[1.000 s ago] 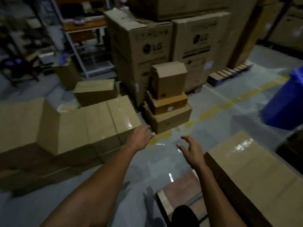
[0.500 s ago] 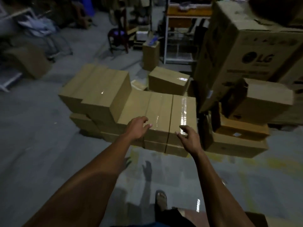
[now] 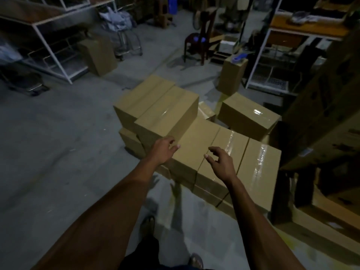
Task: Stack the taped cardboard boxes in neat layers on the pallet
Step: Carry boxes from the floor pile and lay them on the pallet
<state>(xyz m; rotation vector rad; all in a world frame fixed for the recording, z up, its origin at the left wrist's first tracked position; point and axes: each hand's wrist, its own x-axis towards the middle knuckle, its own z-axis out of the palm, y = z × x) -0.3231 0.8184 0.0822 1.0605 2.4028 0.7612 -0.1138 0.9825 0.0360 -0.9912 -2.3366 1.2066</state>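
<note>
Ahead of both hands, a heap of taped cardboard boxes [image 3: 194,133] sits on the grey concrete floor [image 3: 58,152], two tiers high on the far left side and one row nearer. The pallet is not in view here, so these boxes lie where they wait to be carried. Directly under the hands runs a row of three long boxes side by side; the middle box [image 3: 220,152] lies beneath the right hand and the left-most box [image 3: 196,141] between the two hands. Beyond the left hand a higher box [image 3: 167,115] rests on the lower tier, and past the right hand a separate box [image 3: 247,115] sits skewed. The left hand [image 3: 162,151] hovers with fingers loosely spread at the near left corner of the row, holding nothing; the right hand [image 3: 221,161] hangs above the middle box with fingers half curled, also empty, and whether either touches cardboard I cannot tell. The boxes look stiff and square-edged, their tops slick with glossy clear tape [image 3: 229,141], so a grip on the tape would likely slip; taking one by its two short ends or under its bottom edges seems safer. Their weight cannot be judged. No readable writing or label shows on these boxes.
</note>
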